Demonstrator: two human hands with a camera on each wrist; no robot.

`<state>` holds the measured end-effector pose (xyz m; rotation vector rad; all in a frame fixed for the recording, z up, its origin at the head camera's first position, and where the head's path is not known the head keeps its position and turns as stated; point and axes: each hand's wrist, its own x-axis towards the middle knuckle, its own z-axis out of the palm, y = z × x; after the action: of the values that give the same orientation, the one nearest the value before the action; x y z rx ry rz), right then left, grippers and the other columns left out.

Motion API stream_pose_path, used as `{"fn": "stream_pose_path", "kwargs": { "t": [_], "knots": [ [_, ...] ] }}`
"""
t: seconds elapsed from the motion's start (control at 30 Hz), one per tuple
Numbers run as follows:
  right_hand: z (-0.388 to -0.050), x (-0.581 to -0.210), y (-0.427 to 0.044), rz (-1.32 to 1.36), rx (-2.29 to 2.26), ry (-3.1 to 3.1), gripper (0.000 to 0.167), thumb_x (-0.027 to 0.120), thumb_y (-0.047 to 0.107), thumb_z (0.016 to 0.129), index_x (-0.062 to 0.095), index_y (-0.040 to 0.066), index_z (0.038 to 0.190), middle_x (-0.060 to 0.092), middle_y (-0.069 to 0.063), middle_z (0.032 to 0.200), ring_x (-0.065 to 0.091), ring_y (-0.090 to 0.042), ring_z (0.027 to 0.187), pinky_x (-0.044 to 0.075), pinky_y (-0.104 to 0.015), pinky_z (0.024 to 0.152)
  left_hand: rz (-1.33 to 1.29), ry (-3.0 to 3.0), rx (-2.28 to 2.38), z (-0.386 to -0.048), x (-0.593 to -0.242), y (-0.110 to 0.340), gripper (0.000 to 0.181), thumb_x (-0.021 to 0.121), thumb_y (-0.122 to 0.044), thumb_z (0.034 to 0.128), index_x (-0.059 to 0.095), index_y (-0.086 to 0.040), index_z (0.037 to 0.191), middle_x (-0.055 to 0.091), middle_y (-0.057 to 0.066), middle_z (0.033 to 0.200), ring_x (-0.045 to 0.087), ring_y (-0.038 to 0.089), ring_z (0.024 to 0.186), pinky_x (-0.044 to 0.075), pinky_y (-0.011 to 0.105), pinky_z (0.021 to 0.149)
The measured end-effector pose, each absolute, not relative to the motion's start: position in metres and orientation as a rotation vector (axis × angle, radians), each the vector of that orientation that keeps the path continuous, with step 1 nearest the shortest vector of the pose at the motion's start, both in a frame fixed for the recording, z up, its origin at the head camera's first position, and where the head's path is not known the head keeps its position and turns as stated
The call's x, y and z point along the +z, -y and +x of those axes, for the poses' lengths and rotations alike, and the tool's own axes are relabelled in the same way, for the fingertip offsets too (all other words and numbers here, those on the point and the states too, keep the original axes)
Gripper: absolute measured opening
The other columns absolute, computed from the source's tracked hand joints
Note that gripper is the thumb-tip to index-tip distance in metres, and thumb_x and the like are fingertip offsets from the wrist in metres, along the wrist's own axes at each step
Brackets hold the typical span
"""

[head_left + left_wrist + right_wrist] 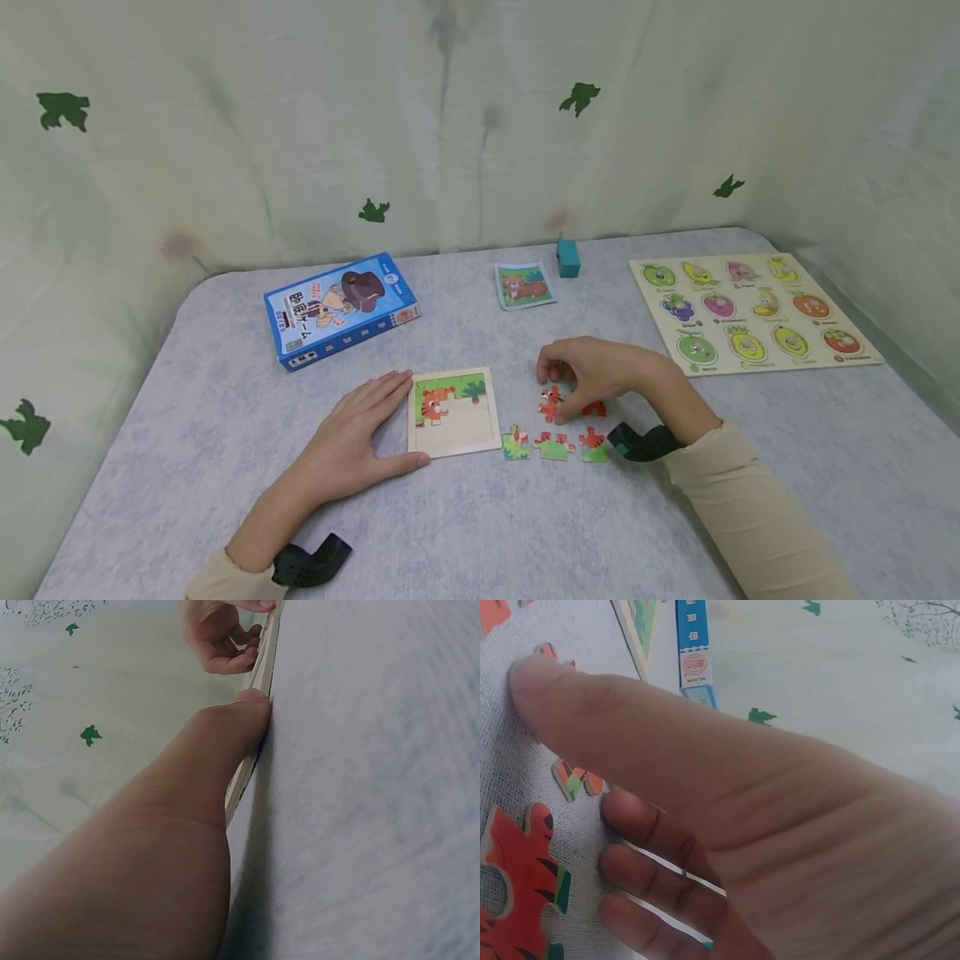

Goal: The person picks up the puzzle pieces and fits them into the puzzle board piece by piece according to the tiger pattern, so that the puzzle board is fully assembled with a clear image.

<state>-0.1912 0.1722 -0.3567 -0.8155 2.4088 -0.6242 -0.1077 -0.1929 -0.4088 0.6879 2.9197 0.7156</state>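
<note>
The left hand (pixel 356 442) lies beside a square wooden puzzle tray (pixel 457 440), its fingers along the left side and its thumb at the lower edge. Inside the tray, joined pieces show part of a tiger's face (pixel 433 405) and green leaves. Over loose pieces to the right, the right hand (pixel 600 371) is bent, with its thumb at a red tiger piece (pixel 549 402) and its other fingers apart from the thumb. In the right wrist view, the thumb (pixel 615 712) covers part of a piece; the index finger is hidden.
Loose pieces include a green one (pixel 515 444), a red-and-green one (pixel 554 447) and another (pixel 594 447). Farther back are a blue box (pixel 341 308), a bear picture card (pixel 524 286), a teal block (pixel 568 259) and a fruit board (pixel 720 333).
</note>
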Motion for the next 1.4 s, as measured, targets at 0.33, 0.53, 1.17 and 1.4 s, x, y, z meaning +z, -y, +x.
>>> {"fn": "stream_pose_path", "kwargs": {
  "t": [0.33,0.53,1.17,1.4],
  "knots": [
    [-0.1896,-0.3524,-0.1725,-0.799,-0.618,-2.407,0.037,0.091,0.025,0.079,0.065,0.019,0.105,0.060,0.002,0.092,0.055,-0.014,0.083,0.050,-0.028,0.072,0.688,-2.922,0.708,-0.1072,-0.4079,0.1925,0.106,0.075,-0.071,0.0802,0.040,-0.010,0.160,0.035,0.007,0.167,0.029,0.033,0.155,0.025,0.061,0.124],
    [-0.1893,-0.3523,-0.1722,-0.824,-0.624,-2.418,0.033,0.089,0.023,0.081,0.068,0.020,0.106,0.063,0.004,0.094,0.056,-0.014,0.088,0.052,-0.029,0.077,0.682,-2.916,0.716,-0.1070,-0.4079,0.1923,0.105,0.075,-0.070,0.0803,0.040,-0.010,0.159,0.035,0.007,0.167,0.030,0.034,0.155,0.025,0.062,0.123],
    [-0.1910,-0.3511,-0.1737,-0.838,-0.615,-2.443,0.025,0.087,0.021,0.084,0.071,0.020,0.103,0.064,0.004,0.088,0.056,-0.012,0.079,0.051,-0.027,0.072,0.693,-2.914,0.713,-0.1077,-0.4071,0.1919,0.105,0.073,-0.072,0.0809,0.040,-0.010,0.159,0.035,0.007,0.167,0.029,0.033,0.155,0.025,0.062,0.123],
    [-0.1921,-0.3515,-0.1734,-0.883,-0.587,-2.451,0.024,0.087,0.022,0.084,0.072,0.021,0.102,0.064,0.005,0.086,0.055,-0.011,0.074,0.050,-0.026,0.067,0.700,-2.916,0.716,-0.1074,-0.4067,0.1927,0.105,0.074,-0.071,0.0816,0.039,-0.009,0.159,0.035,0.007,0.167,0.029,0.034,0.155,0.025,0.061,0.123]
  ]
}}
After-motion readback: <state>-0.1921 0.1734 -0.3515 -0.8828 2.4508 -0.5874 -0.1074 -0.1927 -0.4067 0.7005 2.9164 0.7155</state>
